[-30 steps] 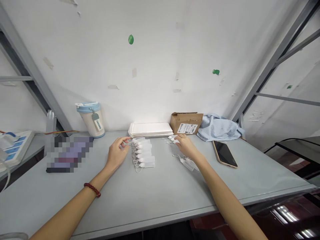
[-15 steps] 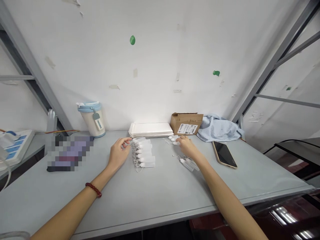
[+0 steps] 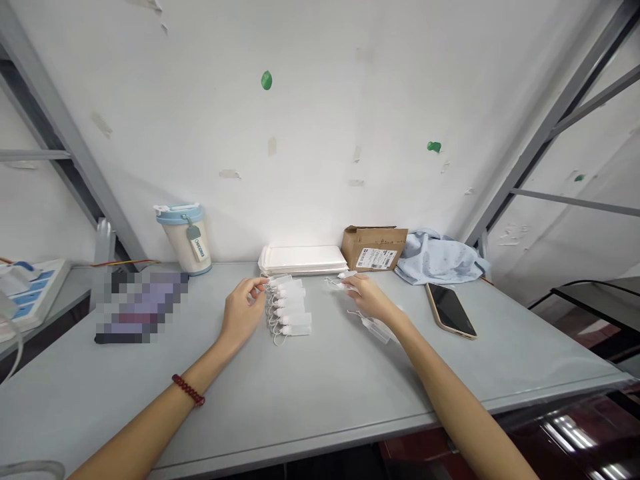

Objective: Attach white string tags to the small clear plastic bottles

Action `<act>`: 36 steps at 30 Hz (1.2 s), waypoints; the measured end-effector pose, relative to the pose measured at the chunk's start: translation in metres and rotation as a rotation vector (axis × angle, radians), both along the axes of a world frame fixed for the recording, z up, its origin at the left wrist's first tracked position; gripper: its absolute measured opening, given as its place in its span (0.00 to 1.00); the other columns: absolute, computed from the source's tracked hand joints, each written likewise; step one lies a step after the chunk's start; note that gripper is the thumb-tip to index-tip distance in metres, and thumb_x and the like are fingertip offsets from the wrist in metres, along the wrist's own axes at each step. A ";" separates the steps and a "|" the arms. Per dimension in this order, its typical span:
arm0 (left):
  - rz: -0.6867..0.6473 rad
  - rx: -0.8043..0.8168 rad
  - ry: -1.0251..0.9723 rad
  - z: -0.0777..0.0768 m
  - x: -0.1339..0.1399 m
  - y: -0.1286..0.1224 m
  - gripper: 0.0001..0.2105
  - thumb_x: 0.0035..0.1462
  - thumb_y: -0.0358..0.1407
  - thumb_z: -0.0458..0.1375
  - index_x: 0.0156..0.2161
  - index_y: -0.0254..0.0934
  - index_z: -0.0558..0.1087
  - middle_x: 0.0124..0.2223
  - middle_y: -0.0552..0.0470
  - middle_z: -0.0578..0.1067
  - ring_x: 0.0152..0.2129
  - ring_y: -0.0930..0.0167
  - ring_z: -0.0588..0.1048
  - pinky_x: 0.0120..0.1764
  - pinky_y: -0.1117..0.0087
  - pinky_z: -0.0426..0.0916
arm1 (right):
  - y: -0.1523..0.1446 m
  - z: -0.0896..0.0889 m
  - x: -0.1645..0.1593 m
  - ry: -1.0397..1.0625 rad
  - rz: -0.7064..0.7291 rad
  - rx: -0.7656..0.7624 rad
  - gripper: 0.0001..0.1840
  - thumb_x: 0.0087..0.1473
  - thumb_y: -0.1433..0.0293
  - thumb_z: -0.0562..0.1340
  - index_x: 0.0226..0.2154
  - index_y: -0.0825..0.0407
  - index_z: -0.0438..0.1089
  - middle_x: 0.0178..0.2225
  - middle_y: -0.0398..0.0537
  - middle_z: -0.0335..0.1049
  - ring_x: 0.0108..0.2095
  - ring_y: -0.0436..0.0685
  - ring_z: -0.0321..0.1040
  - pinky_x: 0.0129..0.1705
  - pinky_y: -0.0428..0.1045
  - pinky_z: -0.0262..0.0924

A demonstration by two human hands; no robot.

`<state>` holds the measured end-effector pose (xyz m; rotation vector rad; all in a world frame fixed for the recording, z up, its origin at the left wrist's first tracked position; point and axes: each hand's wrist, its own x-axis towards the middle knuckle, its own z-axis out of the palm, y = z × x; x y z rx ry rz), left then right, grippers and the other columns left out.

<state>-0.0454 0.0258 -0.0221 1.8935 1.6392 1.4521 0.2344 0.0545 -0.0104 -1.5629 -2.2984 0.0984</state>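
Observation:
Several small translucent tubes (image 3: 295, 311) with white caps and cord loops lie in a stacked column on the grey table. At the far end of that column, my left hand (image 3: 243, 311) has its thumb and fingertips together beside the cords; whatever is between them is too small to make out. My right hand (image 3: 369, 297) is closed over a small group of similar tubes at the back, its fingertips pinching one tube (image 3: 347, 275) or its neighbour. Partly under my right forearm, more loose tubes (image 3: 376, 329) lie with their cords pointing left.
White flat packets (image 3: 303, 257) are stacked against the wall, beside a cardboard box (image 3: 374, 250) and a light blue cloth (image 3: 437, 257). A phone (image 3: 451, 311) lies at the right. On the left stand a lidded cup (image 3: 183, 240) and a power strip (image 3: 37, 293).
My right hand has shifted slightly left and down over the back tubes. My left hand has moved a little right, still by the end of the column.

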 end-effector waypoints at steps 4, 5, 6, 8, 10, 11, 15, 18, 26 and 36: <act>-0.054 0.024 0.013 0.003 0.006 -0.006 0.12 0.49 0.31 0.49 0.38 0.36 0.72 0.32 0.53 0.70 0.26 0.73 0.66 0.26 0.74 0.60 | -0.008 0.005 -0.009 0.237 0.154 0.084 0.12 0.54 0.76 0.56 0.42 0.56 0.67 0.41 0.54 0.69 0.43 0.57 0.65 0.45 0.52 0.59; -0.068 0.026 0.016 0.003 0.007 -0.008 0.12 0.49 0.31 0.50 0.38 0.36 0.72 0.32 0.53 0.70 0.26 0.73 0.66 0.26 0.74 0.60 | -0.011 0.005 -0.011 0.266 0.186 0.100 0.12 0.54 0.76 0.56 0.42 0.55 0.67 0.41 0.53 0.69 0.42 0.57 0.65 0.44 0.53 0.60; -0.081 0.024 0.015 0.003 0.009 -0.009 0.12 0.49 0.31 0.50 0.38 0.37 0.72 0.32 0.53 0.70 0.26 0.73 0.66 0.26 0.74 0.60 | -0.013 0.006 -0.014 0.286 0.214 0.118 0.12 0.55 0.75 0.55 0.42 0.54 0.67 0.40 0.53 0.69 0.42 0.57 0.65 0.44 0.53 0.60; -0.105 0.012 0.004 0.004 0.011 -0.012 0.11 0.51 0.33 0.50 0.38 0.37 0.72 0.33 0.53 0.70 0.26 0.73 0.66 0.26 0.74 0.60 | -0.018 0.006 -0.019 0.310 0.260 0.148 0.12 0.55 0.75 0.55 0.43 0.54 0.66 0.40 0.53 0.68 0.41 0.57 0.64 0.43 0.53 0.61; -0.128 -0.008 -0.004 0.005 0.013 -0.014 0.10 0.53 0.35 0.50 0.37 0.37 0.72 0.33 0.52 0.71 0.26 0.73 0.66 0.27 0.73 0.60 | -0.022 0.006 -0.025 0.324 0.293 0.167 0.12 0.56 0.74 0.55 0.44 0.53 0.65 0.40 0.53 0.68 0.41 0.57 0.64 0.42 0.54 0.61; -0.137 -0.017 -0.005 0.005 0.014 -0.016 0.10 0.54 0.36 0.50 0.36 0.37 0.72 0.34 0.52 0.72 0.27 0.73 0.67 0.27 0.73 0.60 | -0.025 0.006 -0.028 0.327 0.310 0.173 0.12 0.56 0.74 0.55 0.44 0.53 0.65 0.39 0.53 0.67 0.41 0.57 0.64 0.42 0.54 0.61; -0.170 -0.039 0.005 0.007 0.019 -0.018 0.11 0.56 0.39 0.50 0.34 0.37 0.73 0.36 0.51 0.73 0.30 0.71 0.69 0.28 0.72 0.60 | -0.034 0.004 -0.041 0.325 0.403 0.202 0.12 0.57 0.75 0.54 0.44 0.51 0.64 0.40 0.53 0.67 0.41 0.58 0.63 0.42 0.55 0.62; -0.180 -0.047 0.003 0.008 0.022 -0.018 0.11 0.56 0.40 0.50 0.34 0.37 0.72 0.37 0.50 0.74 0.32 0.70 0.69 0.29 0.72 0.60 | -0.038 0.002 -0.048 0.319 0.457 0.230 0.13 0.57 0.76 0.53 0.45 0.51 0.63 0.40 0.53 0.67 0.41 0.58 0.62 0.42 0.55 0.62; -0.234 -0.060 0.000 0.008 0.021 -0.021 0.10 0.56 0.39 0.51 0.31 0.37 0.71 0.32 0.52 0.72 0.28 0.72 0.67 0.28 0.72 0.59 | -0.043 0.002 -0.054 0.291 0.499 0.250 0.13 0.56 0.77 0.53 0.45 0.53 0.62 0.39 0.54 0.67 0.40 0.58 0.62 0.40 0.54 0.62; -0.371 -0.170 -0.147 0.011 0.023 -0.022 0.10 0.54 0.40 0.53 0.31 0.36 0.72 0.32 0.51 0.73 0.29 0.71 0.68 0.31 0.72 0.62 | -0.044 0.000 -0.056 0.285 0.502 0.267 0.12 0.57 0.77 0.53 0.44 0.53 0.62 0.39 0.54 0.67 0.39 0.58 0.62 0.39 0.54 0.63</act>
